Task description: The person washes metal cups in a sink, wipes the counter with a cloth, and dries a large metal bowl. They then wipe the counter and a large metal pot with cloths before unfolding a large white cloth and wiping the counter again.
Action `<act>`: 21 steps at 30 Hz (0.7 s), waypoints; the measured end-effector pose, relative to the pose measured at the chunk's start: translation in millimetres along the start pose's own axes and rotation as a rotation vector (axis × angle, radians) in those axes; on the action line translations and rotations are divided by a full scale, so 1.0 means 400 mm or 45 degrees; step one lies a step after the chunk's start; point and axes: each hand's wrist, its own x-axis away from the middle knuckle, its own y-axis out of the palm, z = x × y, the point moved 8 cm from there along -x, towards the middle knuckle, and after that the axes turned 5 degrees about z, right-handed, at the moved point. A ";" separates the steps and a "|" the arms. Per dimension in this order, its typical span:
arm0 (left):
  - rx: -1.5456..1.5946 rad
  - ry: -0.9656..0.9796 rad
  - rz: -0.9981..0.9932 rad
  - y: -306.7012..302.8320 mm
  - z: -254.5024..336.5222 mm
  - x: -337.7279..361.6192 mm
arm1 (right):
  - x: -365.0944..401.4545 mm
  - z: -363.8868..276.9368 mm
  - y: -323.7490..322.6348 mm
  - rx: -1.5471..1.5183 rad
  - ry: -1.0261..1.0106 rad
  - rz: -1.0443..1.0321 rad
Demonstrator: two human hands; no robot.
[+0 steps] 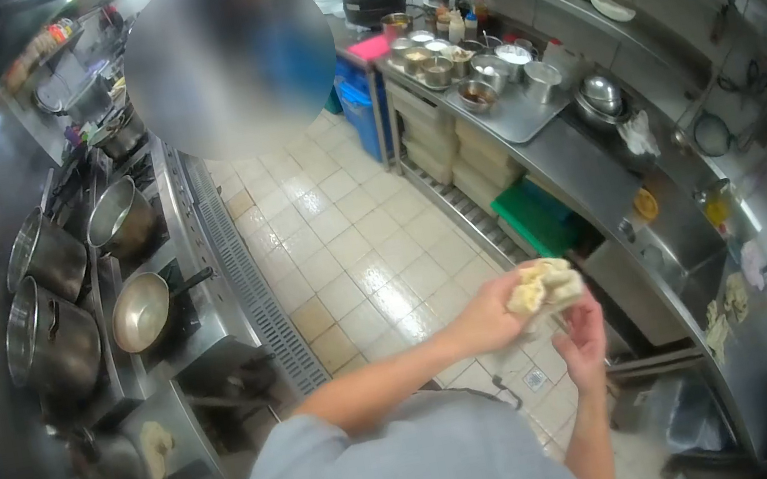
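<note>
A crumpled, yellowish-white cloth [546,287] is bunched up in front of my body, over the tiled floor. My left hand [491,319] reaches in from the left and is closed on the cloth. Just below the cloth's right end is my right hand [582,336], its fingers curled upward near or against the cloth; motion blur hides whether they grip it.
On the left, a stove holds large pots [54,330] and a pan [142,312]. A steel counter [587,180] with bowls runs along the right, with a sink [672,237] and a green board [534,217] below. A person stands ahead, blurred out.
</note>
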 end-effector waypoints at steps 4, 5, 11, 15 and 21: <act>-0.477 0.206 -0.171 0.123 0.029 -0.061 | 0.022 0.071 -0.075 0.202 0.233 0.148; -0.311 0.154 -0.229 0.128 0.034 -0.087 | 0.008 0.083 -0.110 0.315 0.089 0.184; -0.147 -0.162 -0.394 0.061 0.036 -0.281 | -0.047 -0.095 -0.171 0.793 -0.083 0.476; 0.137 -0.210 -0.395 0.064 0.070 -0.365 | -0.088 -0.147 -0.219 0.740 -0.058 0.705; 0.094 -0.306 -0.697 0.130 0.100 -0.390 | -0.161 -0.067 -0.123 0.147 0.208 0.526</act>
